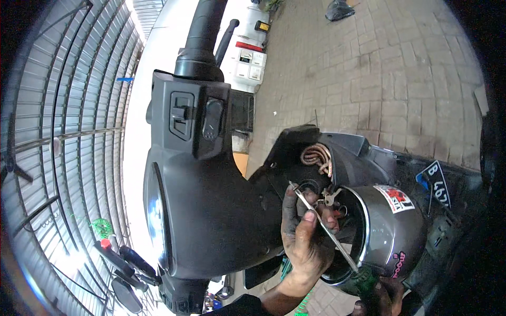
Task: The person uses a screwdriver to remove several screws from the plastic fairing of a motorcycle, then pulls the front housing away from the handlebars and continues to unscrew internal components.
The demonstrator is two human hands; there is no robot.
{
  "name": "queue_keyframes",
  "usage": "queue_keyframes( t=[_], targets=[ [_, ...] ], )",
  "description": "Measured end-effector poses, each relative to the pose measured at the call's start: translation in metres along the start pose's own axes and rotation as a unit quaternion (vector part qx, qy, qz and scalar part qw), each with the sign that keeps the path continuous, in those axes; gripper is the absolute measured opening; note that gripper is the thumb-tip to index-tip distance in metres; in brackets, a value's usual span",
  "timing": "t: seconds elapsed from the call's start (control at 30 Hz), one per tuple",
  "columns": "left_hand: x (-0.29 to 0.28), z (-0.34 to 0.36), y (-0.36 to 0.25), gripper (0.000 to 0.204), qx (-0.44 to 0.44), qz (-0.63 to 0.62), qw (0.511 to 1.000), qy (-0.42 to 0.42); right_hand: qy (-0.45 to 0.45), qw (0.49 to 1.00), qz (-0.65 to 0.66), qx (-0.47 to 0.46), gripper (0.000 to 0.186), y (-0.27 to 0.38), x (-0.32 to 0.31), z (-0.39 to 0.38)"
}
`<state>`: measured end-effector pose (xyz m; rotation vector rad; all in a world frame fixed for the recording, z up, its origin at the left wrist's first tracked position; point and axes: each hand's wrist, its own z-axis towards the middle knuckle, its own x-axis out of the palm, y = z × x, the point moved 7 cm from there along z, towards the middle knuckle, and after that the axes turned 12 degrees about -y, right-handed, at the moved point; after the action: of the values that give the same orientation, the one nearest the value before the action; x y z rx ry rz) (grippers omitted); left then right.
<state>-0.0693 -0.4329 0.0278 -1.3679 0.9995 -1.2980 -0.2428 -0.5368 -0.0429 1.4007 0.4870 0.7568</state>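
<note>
A long screwdriver (337,244) with a thin metal shaft and a dark green handle slants across the lower right of the view. My left hand (301,239), darkened with grime, pinches the shaft near its tip with the thumb on top. At the lower edge, my right hand (387,297) is wrapped around the handle; part of it is in shadow. Close by the left fingers hangs a key (330,198) by the scooter's dark front panel. Just right of the shaft is a grey helmet (387,221) with a chrome rim and stickers.
The scooter's dark front cover (211,216) fills the middle, with a handlebar grip (203,31) and brake lever above. A brown coiled cord (317,158) lies in the storage pocket. Paving (369,63) stretches behind; a black plastic bag (339,10) lies on it. A number plate (437,184) is at right.
</note>
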Motion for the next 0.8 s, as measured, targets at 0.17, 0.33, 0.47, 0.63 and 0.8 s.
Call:
queue_keyframes(
  t=[0.17, 0.33, 0.47, 0.63, 0.8],
  targets=[
    [0.009, 0.013, -0.013, 0.054, 0.02, -0.05, 0.999, -0.008, 0.001, 1.0, -0.019, -0.022, 0.035, 0.014, 0.007, 0.02],
    [0.014, 0.022, -0.026, 0.051, 0.033, -0.117, 0.993, -0.01, -0.003, 0.997, -0.054, -0.061, 0.031, 0.034, 0.013, 0.037],
    [0.018, 0.026, -0.029, 0.05, 0.032, -0.153, 0.988, -0.014, -0.022, 0.994, -0.068, -0.084, 0.03, 0.043, 0.016, 0.043],
    [0.017, 0.031, -0.029, 0.048, 0.024, -0.173, 0.985, 0.001, -0.025, 0.992, -0.069, -0.099, 0.031, 0.048, 0.018, 0.044],
    [0.03, 0.028, -0.037, 0.036, 0.058, -0.139, 0.988, -0.043, -0.025, 0.992, -0.066, -0.104, 0.032, 0.05, 0.017, 0.044]
  ],
)
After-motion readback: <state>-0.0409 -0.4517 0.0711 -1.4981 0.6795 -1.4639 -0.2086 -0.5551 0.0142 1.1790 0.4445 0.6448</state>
